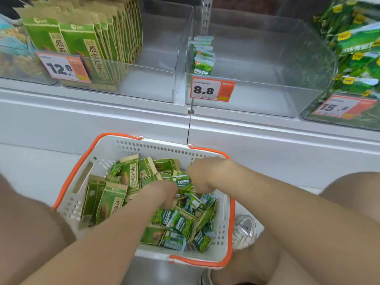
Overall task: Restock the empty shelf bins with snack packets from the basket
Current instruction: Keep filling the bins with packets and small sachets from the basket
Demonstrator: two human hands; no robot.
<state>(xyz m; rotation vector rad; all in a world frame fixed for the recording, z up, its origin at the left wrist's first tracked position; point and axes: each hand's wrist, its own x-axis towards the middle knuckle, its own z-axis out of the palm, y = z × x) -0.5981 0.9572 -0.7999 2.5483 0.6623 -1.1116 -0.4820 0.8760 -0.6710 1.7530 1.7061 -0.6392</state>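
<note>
Clear plastic shelf bin tagged 8.8 (pixel 257 95): nearly bare, one upright row kept at left. White slotted basket, orange-rimmed (pixel 226 223): mixed packets heaped. Right hand (pixel 202 175): pinching the packet below. Left hand (pixel 164 192): curled alongside, hold indiscernible. Small green-and-white snack packet (pixel 183 183): above the heap, face up, long axis apparently shelfward. Matching packets best gathered squared, faces forward.

One white basket (pixel 144 147) with an orange rim. Two hands inside the basket: left hand (pixel 164 192), right hand (pixel 202 175). One small green-and-white packet (pixel 183 183) between them. Two kinds heaped in the basket, tall tan-and-green packets (pixel 131 173) and small green-and-white ones, too overlapped to count. Above the basket, four clear bins (pixel 257 93) and three price tags (pixel 211 89). Right of the basket, one shoe (pixel 244 231).
</note>
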